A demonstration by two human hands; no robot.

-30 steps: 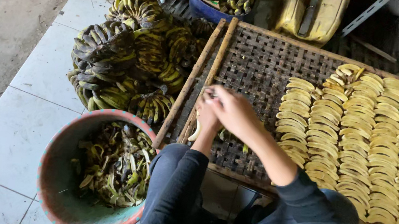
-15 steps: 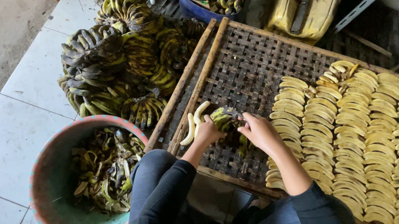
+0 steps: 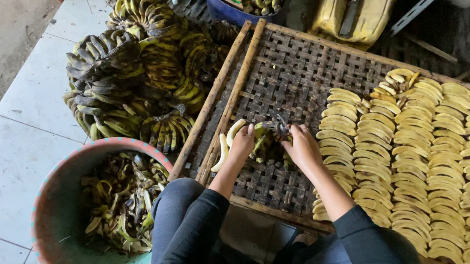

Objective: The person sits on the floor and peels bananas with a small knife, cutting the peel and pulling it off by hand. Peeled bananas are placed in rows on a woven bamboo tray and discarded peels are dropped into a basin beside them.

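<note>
- Both hands meet over a small bunch of bananas [image 3: 267, 142] lying on the woven drying rack [image 3: 291, 73], near its left end.
- The left hand [image 3: 242, 145] rests on the bunch's left side, fingers curled down around a fruit; two peeled pale bananas [image 3: 228, 143] lie just left of those fingers, against the rack's bamboo rail.
- The right hand [image 3: 303, 149] grips the bunch's upper right, at the dark stem end, fingers pinched narrow on it.
- The bunch sits between the two hands and under their fingertips, its fruits running roughly toward the person; neither hand is clearly nearer, both touch it.
- Right of the right fingers, close by, begin the rows of peeled bananas [image 3: 424, 163], laid side by side with long axes across the rack.
- Left of the left fingers, beyond the rail, unpeeled bunches [image 3: 133, 76] are heaped on the tiled floor.
- Below and left of the left hand, a round basin [image 3: 62, 200] holds peels.
</note>
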